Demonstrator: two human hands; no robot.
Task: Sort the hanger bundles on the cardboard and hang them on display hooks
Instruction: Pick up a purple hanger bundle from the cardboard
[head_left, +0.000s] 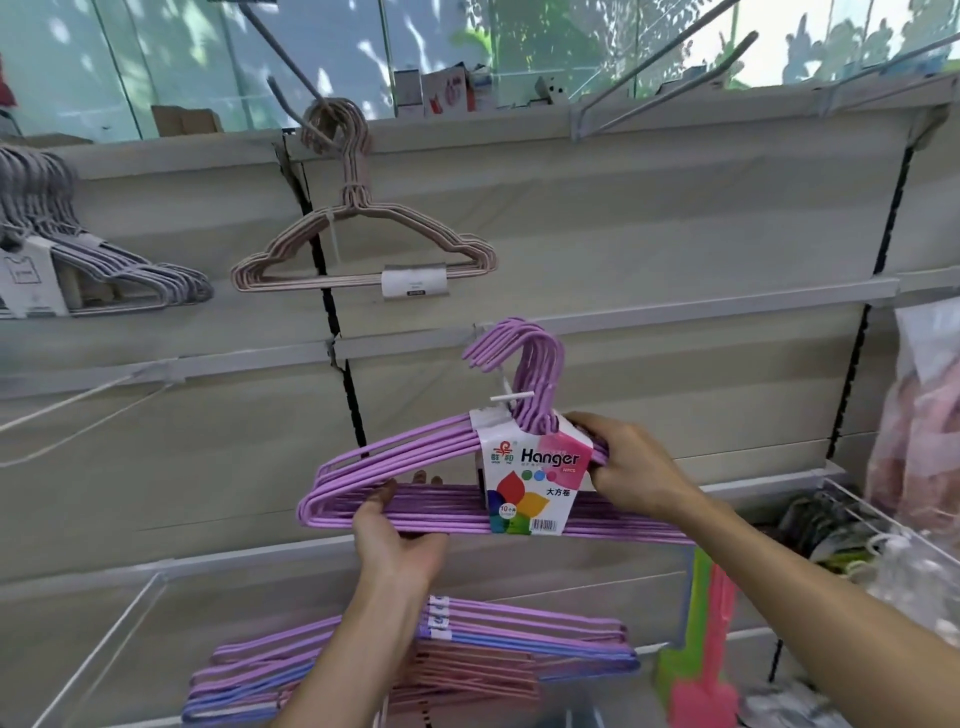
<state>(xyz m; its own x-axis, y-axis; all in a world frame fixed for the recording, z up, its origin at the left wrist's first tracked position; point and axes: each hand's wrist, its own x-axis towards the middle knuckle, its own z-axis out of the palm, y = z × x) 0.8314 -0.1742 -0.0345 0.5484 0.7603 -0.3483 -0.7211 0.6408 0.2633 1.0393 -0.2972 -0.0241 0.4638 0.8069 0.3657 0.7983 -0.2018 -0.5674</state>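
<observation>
Left hand fingers curl under the purple bundle's bottom bar; right hand pinches its shoulder by the label; long axis level, hook tops up (no peg visibly near them), pink bundle hung well above.

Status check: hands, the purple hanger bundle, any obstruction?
Left hand grips bottom bars, right hand grips shoulder of purple hanger bundle. Bundle held up at shelf wall, not on a hook. More bundles stacked below. Nothing blocking.
</observation>
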